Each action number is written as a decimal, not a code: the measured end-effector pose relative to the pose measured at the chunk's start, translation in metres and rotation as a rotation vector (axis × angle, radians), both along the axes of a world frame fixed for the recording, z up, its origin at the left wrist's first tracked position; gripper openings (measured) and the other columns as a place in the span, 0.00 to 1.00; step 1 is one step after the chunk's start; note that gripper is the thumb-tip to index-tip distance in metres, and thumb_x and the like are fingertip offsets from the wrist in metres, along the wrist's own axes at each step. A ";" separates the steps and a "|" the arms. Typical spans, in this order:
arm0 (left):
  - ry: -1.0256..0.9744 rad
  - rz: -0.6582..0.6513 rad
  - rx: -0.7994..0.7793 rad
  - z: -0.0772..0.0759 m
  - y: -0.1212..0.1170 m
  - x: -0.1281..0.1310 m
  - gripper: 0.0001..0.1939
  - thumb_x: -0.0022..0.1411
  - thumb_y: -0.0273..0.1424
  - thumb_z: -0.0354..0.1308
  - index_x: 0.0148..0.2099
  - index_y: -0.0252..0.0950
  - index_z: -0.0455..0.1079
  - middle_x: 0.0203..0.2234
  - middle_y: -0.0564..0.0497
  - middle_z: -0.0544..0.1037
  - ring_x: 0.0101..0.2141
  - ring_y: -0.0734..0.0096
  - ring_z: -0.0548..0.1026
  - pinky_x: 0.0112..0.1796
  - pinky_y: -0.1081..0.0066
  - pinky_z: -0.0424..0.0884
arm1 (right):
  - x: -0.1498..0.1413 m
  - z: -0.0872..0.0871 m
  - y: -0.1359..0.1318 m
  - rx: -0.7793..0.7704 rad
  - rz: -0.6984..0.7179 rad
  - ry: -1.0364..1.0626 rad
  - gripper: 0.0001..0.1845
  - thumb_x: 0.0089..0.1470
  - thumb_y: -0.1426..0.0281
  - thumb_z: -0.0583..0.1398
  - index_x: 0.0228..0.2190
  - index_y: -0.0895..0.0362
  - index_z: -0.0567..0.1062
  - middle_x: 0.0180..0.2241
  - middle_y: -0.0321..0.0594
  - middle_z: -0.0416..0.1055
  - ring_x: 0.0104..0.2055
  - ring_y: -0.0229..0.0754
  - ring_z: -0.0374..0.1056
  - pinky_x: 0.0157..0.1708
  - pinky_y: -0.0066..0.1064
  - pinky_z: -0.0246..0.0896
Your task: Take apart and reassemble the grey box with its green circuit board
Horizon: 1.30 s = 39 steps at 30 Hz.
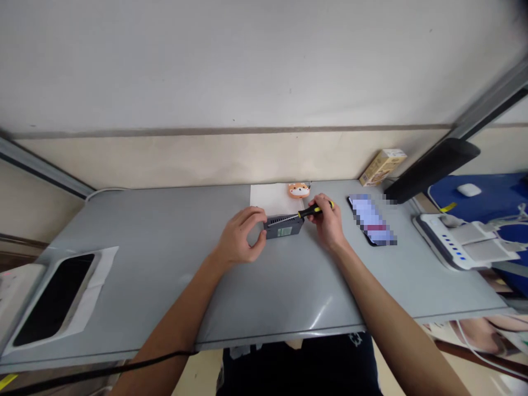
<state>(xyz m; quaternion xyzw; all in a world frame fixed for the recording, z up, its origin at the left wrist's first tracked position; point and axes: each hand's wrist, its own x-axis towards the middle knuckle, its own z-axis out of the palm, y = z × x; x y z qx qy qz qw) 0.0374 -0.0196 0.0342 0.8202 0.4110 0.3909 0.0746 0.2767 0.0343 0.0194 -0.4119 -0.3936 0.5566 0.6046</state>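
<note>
A small dark grey box (270, 233) with vent slots and a pale green label stands on the grey table. My left hand (243, 235) grips its left end between thumb and fingers. In my right hand (329, 223) is a screwdriver (308, 211) with a black and yellow handle, held around the handle. Its thin metal shaft points left across the slotted part of the box, and the tip lies near the box's left end. I cannot make out whether the tip sits in a screw. Behind the box lies a white sheet (268, 194).
An orange animal-face case (298, 190) sits by the sheet. To the right are a phone (371, 220), a carton (383, 167), a black post (433, 170) and a power strip (445, 242) with plugs. At left, a black-screened device (55, 300) lies on white paper.
</note>
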 end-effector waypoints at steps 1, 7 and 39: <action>0.006 0.003 0.005 0.000 0.000 0.000 0.13 0.60 0.26 0.57 0.48 0.40 0.67 0.45 0.45 0.76 0.46 0.61 0.77 0.50 0.59 0.75 | 0.000 0.000 0.000 -0.004 -0.001 -0.001 0.17 0.52 0.55 0.66 0.25 0.55 0.72 0.26 0.32 0.70 0.20 0.30 0.61 0.19 0.26 0.52; 0.020 -0.009 0.103 -0.002 0.000 0.003 0.11 0.61 0.24 0.57 0.46 0.40 0.68 0.42 0.46 0.76 0.42 0.63 0.76 0.45 0.61 0.75 | -0.001 -0.001 0.001 -0.005 -0.006 0.008 0.18 0.51 0.55 0.66 0.25 0.55 0.71 0.26 0.32 0.71 0.19 0.30 0.60 0.19 0.26 0.51; -0.001 -0.011 0.244 -0.009 0.005 0.006 0.11 0.58 0.20 0.59 0.41 0.39 0.68 0.37 0.48 0.76 0.37 0.67 0.76 0.39 0.66 0.74 | 0.002 -0.002 0.000 0.024 0.018 0.026 0.15 0.55 0.58 0.65 0.25 0.55 0.72 0.26 0.32 0.69 0.20 0.31 0.61 0.20 0.27 0.52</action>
